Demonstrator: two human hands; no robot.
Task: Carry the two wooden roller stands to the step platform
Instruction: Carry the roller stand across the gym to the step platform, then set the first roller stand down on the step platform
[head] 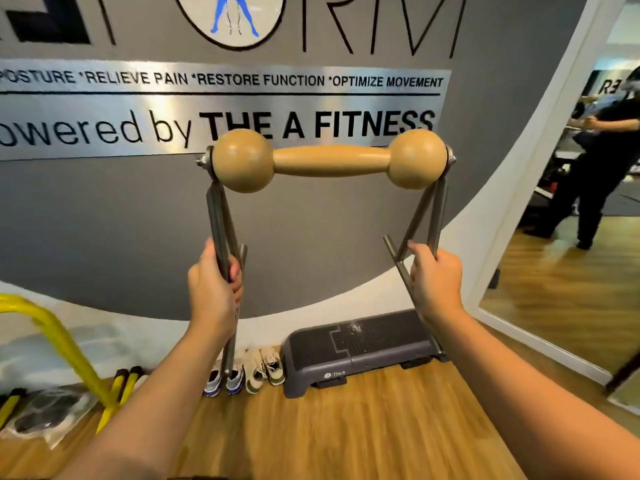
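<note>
I hold one wooden roller stand (329, 160) up at chest height in front of the grey wall. It is a tan dumbbell-shaped roller on grey metal legs. My left hand (214, 289) grips its left legs and my right hand (437, 277) grips its right legs. The dark grey step platform (360, 351) lies on the wooden floor against the wall, below and just ahead of the stand. No second roller stand is in view.
Two pairs of shoes (247, 372) sit left of the platform. A yellow metal frame (65, 344) and yellow-black bars stand at the left. A mirror (585, 202) on the right reflects a person in black.
</note>
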